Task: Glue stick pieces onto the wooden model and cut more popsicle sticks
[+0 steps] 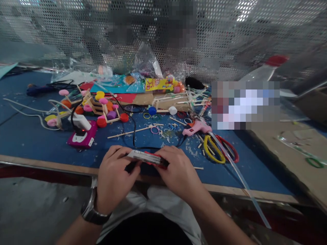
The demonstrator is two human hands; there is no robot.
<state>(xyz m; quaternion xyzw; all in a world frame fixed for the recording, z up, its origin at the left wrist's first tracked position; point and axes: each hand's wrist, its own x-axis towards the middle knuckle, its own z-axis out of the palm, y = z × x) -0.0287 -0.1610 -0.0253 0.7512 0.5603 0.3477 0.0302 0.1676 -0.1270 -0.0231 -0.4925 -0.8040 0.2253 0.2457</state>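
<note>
- Here, holding red-and-silver cutter (149,157) level between both hands, over near edge of blue table (30,132).
- Gripping its slanted left end with left hand (114,173), fingers curled narrow; wearing dark watch (93,209) on that wrist.
- Closed on its right end with right hand (177,170), by red casing.
- Farther right, next to pink glue gun (196,128) and yellow loop (212,156), with red loop (236,154) just beside.
- Far left, near magenta power adapter (89,137), with stick models (95,105) and coloured caps beyond.
- Between, among wooden sticks (133,131), pale shavings (166,136) and purple ring (154,130).
</note>
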